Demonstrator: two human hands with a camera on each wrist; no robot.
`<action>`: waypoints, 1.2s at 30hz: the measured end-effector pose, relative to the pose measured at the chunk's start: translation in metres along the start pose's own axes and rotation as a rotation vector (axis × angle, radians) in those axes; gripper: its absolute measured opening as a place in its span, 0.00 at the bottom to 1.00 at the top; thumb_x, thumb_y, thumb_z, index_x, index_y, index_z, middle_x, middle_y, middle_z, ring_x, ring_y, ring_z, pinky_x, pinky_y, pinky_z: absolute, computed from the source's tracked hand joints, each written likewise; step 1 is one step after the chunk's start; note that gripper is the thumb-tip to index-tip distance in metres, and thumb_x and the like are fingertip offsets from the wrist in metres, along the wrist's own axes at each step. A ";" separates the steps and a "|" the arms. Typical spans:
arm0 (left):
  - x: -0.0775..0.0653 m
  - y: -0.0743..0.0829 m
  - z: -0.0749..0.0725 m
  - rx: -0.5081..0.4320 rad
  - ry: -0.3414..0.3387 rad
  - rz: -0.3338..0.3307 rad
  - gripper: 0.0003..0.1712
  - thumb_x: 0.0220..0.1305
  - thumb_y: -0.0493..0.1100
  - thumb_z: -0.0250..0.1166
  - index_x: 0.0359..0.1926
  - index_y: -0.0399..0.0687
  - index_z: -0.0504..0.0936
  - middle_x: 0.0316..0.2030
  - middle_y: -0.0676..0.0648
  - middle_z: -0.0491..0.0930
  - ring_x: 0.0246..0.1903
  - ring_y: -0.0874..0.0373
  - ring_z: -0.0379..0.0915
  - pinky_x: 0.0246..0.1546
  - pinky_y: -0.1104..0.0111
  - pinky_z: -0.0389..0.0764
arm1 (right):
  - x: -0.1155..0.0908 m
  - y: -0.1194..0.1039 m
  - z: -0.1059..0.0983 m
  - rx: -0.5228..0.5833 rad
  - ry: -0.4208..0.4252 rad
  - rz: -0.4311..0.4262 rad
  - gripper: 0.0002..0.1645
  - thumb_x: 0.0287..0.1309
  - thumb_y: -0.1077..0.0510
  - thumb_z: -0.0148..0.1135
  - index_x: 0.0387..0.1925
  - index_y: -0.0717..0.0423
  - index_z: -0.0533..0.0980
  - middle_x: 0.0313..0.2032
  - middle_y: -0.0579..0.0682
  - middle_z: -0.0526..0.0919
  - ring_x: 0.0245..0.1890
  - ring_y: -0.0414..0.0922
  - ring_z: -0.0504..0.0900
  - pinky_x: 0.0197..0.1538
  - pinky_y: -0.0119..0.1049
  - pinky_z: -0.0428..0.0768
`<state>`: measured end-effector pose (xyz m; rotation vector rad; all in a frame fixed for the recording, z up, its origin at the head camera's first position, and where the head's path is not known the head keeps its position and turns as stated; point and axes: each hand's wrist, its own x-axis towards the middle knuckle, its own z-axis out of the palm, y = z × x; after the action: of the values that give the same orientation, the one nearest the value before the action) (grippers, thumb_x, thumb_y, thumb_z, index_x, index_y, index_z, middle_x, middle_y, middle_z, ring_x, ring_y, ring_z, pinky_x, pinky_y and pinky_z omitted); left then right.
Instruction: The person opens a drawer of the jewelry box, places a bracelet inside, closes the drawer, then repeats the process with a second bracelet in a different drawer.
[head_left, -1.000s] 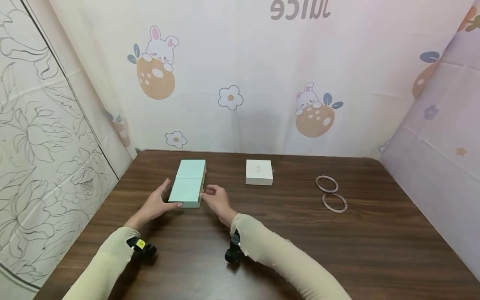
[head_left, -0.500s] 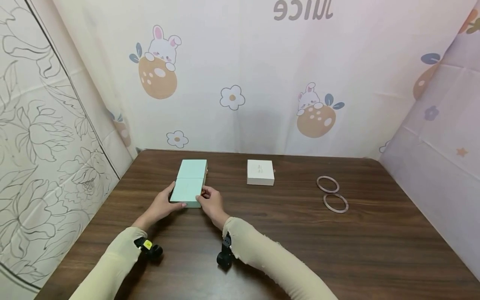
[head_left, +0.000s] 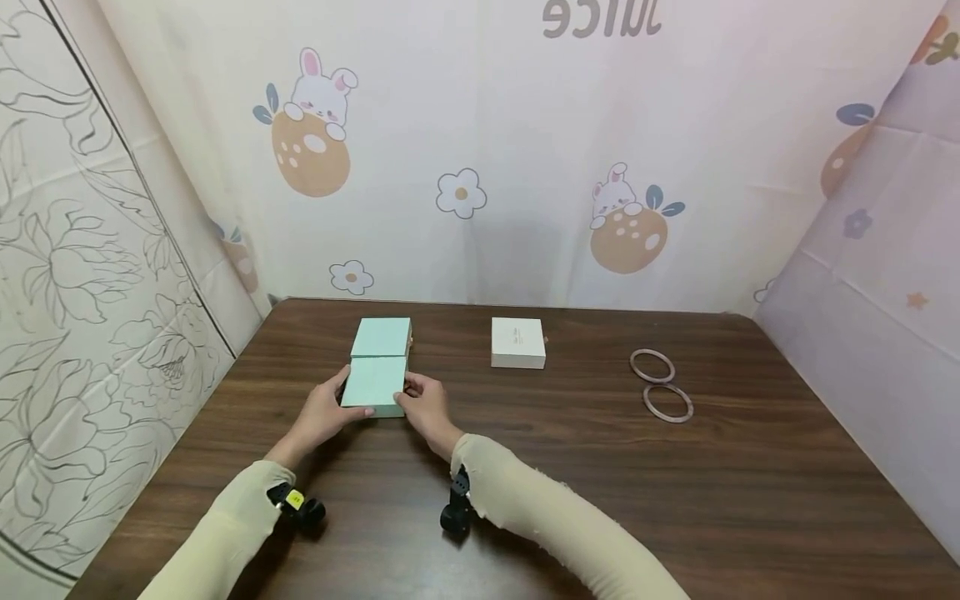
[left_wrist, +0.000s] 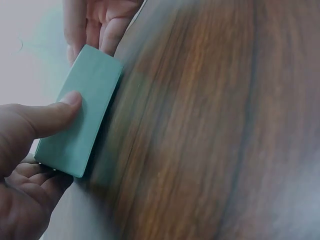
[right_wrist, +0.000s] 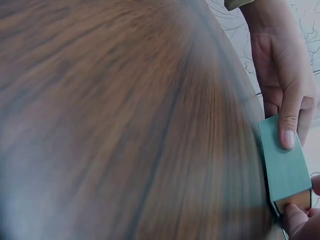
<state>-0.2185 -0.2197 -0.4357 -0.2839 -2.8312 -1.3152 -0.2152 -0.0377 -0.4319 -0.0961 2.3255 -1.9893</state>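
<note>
Both hands hold a mint-green box (head_left: 373,383) near the left of the table. My left hand (head_left: 320,417) lies at its left side, the thumb across the front face, as the left wrist view shows on the green box (left_wrist: 85,110). At the right side, my right hand (head_left: 427,412) pinches the box near its front corner. In the right wrist view, a fingertip of the right hand (right_wrist: 299,223) presses the box's tan side panel (right_wrist: 296,200). Right behind stands a second mint-green box (head_left: 381,337), with a thin dark line between the two. Parts of the fingers are hidden behind the held box.
A white box (head_left: 518,342) with small print stands at the back middle of the dark wooden table (head_left: 570,467). Two pale rings, a far one (head_left: 652,352) and a near one (head_left: 667,418), lie at the right. A patterned curtain (head_left: 525,167) hangs behind the table.
The right hand has closed in on the near green box's right side and now grips it. The near box has shifted slightly, and the line between the two boxes looks wider.
</note>
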 end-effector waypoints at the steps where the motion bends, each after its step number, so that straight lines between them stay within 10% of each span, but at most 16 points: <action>1: -0.001 0.001 0.001 0.003 0.001 -0.003 0.54 0.44 0.47 0.70 0.64 0.30 0.49 0.60 0.31 0.56 0.58 0.41 0.55 0.51 0.52 0.63 | -0.001 0.000 -0.002 0.001 -0.005 -0.003 0.23 0.53 0.63 0.57 0.53 0.61 0.70 0.45 0.52 0.76 0.47 0.46 0.74 0.44 0.33 0.73; 36: -0.017 0.079 0.072 -0.025 0.047 0.075 0.53 0.38 0.46 0.74 0.61 0.28 0.56 0.58 0.34 0.62 0.55 0.48 0.62 0.46 0.59 0.70 | -0.051 0.006 -0.100 0.018 -0.024 0.013 0.25 0.54 0.63 0.56 0.55 0.66 0.67 0.51 0.61 0.71 0.53 0.52 0.69 0.50 0.40 0.70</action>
<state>-0.1835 -0.1185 -0.4240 -0.3514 -2.7389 -1.3254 -0.1744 0.0663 -0.4211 -0.1021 2.2872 -1.9915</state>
